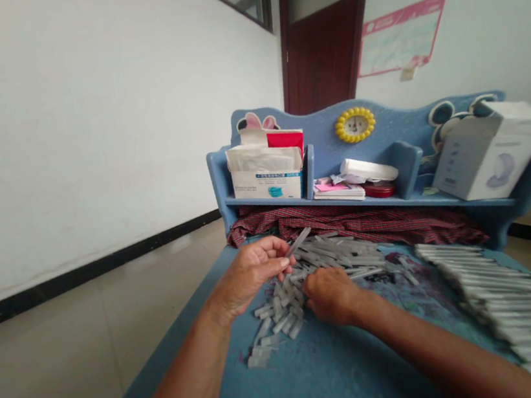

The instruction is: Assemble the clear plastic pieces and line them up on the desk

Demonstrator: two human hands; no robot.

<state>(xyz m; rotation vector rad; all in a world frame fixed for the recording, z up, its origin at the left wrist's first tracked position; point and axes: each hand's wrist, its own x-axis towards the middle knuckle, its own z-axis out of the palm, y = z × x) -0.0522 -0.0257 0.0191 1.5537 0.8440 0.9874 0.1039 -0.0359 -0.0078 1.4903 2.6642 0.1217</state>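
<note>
One slim tube (300,241): we pinch it between the thumb and fingers of our left hand (260,265), its free end slanting up and away over the heap of pale tubes (339,254).
Left hand: closed to a narrow pinch, at the left edge of the heap.
Right hand (331,295): low on the near side of the heap, fingers curled down; we cannot tell whether it grips a piece, as its back hides the fingertips.
Short pale pieces (284,309): scattered at the near left of the heap, a few lying apart, on the blue bench (337,372).
Slim rods (514,303): laid side by side in a long row, to the right of the heap.
Plaid cloth (371,221): bunched just beyond the heap, under the blue shelf (368,201).
Mask box (263,183): open, on the shelf, beyond the heap and to its left.
White box (489,153): on the shelf, beyond the heap and to its right.
Yellow-rimmed dial (355,125): on the shelf's back panel, beyond and above the heap.
</note>
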